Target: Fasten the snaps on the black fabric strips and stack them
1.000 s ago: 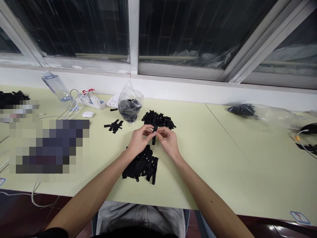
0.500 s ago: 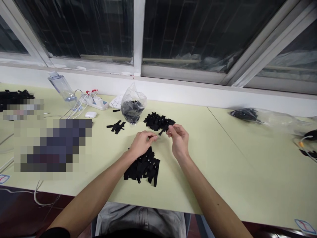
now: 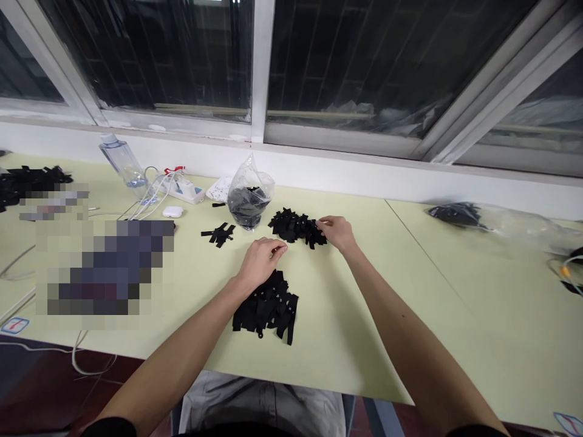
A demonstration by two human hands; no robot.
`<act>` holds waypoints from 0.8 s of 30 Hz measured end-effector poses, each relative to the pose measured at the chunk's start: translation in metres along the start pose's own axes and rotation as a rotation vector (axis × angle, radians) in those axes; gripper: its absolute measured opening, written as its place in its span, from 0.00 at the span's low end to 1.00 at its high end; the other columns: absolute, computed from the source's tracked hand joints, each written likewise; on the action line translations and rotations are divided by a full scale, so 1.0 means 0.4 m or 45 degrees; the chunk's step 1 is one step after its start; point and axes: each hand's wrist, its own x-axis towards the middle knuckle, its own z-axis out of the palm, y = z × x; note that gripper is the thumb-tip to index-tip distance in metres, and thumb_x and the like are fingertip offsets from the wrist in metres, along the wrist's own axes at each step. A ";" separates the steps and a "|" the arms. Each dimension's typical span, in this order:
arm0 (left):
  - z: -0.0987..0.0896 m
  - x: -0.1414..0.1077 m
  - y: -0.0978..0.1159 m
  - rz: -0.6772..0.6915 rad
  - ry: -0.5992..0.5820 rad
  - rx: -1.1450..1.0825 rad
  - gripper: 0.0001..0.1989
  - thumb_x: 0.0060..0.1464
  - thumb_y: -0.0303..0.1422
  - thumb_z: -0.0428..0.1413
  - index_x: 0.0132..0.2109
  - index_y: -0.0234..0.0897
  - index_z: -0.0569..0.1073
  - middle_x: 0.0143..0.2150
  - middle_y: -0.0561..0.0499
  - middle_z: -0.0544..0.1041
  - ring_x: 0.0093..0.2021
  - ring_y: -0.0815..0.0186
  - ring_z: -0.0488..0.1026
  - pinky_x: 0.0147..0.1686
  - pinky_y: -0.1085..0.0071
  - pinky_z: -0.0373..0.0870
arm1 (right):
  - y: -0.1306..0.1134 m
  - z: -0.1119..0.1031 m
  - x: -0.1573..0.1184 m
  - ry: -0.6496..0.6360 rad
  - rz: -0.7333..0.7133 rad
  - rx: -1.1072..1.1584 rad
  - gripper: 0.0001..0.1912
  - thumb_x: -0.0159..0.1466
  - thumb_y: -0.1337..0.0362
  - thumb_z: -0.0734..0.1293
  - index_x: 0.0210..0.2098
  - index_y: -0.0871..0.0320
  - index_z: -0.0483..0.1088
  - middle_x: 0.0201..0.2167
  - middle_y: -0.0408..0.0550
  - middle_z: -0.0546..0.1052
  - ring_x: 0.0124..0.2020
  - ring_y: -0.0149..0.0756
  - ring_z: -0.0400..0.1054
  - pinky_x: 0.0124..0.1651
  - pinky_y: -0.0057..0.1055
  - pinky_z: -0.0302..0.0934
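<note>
My left hand (image 3: 263, 260) is closed in a pinch above the far edge of a near pile of black fabric strips (image 3: 268, 309); whatever its fingertips hold is too small to name. At the right end of a second black pile (image 3: 291, 226), farther back, my right hand (image 3: 336, 232) has its fingertips pressed together, touching the pieces there. I cannot make out what lies between them. A clear plastic bag (image 3: 249, 197) with black pieces inside stands just left of that back pile. Several loose black strips (image 3: 219, 234) lie to the left of the bag.
A tilted water bottle (image 3: 124, 162), a white power strip (image 3: 184, 189) with cables and a white case (image 3: 173, 212) are at the left. Another black pile (image 3: 34, 182) lies far left. A long plastic bag (image 3: 501, 223) rests at the back right.
My right hand has moved right and back to the end of the back pile; the black strip by its fingers is no longer distinct. The left hand keeps its pinch. The view has shifted slightly.
</note>
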 end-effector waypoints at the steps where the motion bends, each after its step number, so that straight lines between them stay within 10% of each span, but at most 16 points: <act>1: -0.001 0.000 -0.002 0.001 0.007 0.002 0.10 0.65 0.35 0.52 0.42 0.41 0.78 0.40 0.50 0.81 0.41 0.61 0.75 0.42 0.66 0.69 | -0.004 0.003 -0.005 0.036 -0.033 -0.034 0.11 0.55 0.59 0.70 0.34 0.60 0.77 0.28 0.53 0.79 0.27 0.39 0.70 0.33 0.36 0.63; 5: -0.006 0.002 -0.005 0.003 0.033 0.027 0.11 0.66 0.35 0.50 0.46 0.41 0.77 0.43 0.50 0.81 0.41 0.62 0.75 0.44 0.65 0.69 | -0.034 -0.003 -0.077 -0.022 -0.244 -0.012 0.13 0.62 0.55 0.67 0.36 0.58 0.77 0.28 0.49 0.78 0.29 0.38 0.69 0.34 0.34 0.62; 11: -0.012 0.004 -0.002 -0.037 0.099 0.113 0.13 0.66 0.36 0.50 0.52 0.42 0.75 0.41 0.50 0.80 0.41 0.61 0.74 0.44 0.64 0.68 | -0.076 0.025 -0.205 -0.914 -0.432 0.189 0.17 0.61 0.50 0.70 0.38 0.57 0.77 0.34 0.48 0.78 0.33 0.37 0.70 0.37 0.33 0.62; 24: -0.009 0.004 -0.009 -0.023 0.089 0.142 0.14 0.66 0.37 0.49 0.53 0.41 0.74 0.40 0.48 0.79 0.41 0.61 0.74 0.46 0.65 0.69 | -0.070 0.094 -0.281 -0.731 -0.797 -0.011 0.05 0.65 0.65 0.68 0.33 0.54 0.76 0.29 0.44 0.75 0.34 0.37 0.67 0.39 0.34 0.59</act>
